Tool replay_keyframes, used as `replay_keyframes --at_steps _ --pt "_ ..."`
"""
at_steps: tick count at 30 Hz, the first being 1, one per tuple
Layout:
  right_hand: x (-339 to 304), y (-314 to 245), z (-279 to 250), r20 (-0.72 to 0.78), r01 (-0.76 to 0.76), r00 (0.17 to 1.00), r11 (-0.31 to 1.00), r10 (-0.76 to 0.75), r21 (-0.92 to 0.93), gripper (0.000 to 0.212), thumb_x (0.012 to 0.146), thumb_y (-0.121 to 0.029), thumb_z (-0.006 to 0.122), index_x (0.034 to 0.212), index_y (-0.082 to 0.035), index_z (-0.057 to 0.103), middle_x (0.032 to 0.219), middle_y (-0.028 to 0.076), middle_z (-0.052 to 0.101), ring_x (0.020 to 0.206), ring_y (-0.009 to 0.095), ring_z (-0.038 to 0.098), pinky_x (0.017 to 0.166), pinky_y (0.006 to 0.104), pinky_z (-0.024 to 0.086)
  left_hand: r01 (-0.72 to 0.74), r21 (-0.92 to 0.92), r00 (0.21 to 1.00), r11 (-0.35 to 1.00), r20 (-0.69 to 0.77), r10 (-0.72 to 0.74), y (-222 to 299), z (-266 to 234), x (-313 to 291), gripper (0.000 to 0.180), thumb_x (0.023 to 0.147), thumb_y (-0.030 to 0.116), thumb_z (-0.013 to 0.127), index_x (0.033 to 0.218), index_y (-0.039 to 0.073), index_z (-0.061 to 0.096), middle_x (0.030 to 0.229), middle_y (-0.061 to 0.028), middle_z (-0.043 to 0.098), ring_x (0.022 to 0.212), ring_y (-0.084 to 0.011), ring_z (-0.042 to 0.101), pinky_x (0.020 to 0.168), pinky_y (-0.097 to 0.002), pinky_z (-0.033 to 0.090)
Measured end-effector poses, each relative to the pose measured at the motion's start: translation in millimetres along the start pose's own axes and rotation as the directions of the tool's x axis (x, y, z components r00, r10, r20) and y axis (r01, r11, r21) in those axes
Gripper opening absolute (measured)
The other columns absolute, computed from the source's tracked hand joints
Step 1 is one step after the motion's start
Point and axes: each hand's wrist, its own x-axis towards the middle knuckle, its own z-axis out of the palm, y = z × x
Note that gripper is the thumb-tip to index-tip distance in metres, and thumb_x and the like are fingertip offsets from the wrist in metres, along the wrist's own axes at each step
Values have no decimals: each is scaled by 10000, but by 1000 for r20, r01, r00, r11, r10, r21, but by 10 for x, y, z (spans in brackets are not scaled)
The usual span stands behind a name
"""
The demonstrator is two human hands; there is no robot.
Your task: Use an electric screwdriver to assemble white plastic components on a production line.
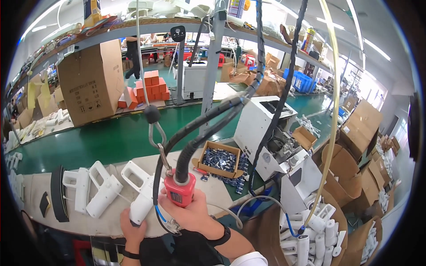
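**Both hands busy at lower centre**

Right hand is clamped round a red hanging power tool, black hose rising toward upper centre. Left hand grips a white plastic housing just left of the tool, touching it. More white housings lie at lower left on the bench. A cardboard tray of small metal parts sits at centre, near the tool.

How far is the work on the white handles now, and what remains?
Done: cannot tell; many white parts fill the big box. In hand: the left hand holds a white handle while the right hand presses the red hanging screwdriver on it. Left: two white handles lie on the bench.
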Motion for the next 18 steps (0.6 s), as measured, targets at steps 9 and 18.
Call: replay_keyframes --at_steps 9,18 --pt "-1 36 -59 -32 118 993 993 -117 20 250 829 -62 692 1062 -9 618 827 -4 622 754 45 532 672 230 460 -2 -24 999 1000 38 3 -23 -8 16 665 606 89 716 1214 -4 463 1152 -220 517 1065 -412 507 951 -461 397" --pt "-31 56 -369 105 156 984 983 -146 -95 511 774 6 731 1210 7 464 964 55 646 815 83 623 675 243 509 11 -73 769 997 638 38 446 -443 103 752 511 166 842 1211 100 575 1222 -166 491 1141 -401 464 973 -478 401"
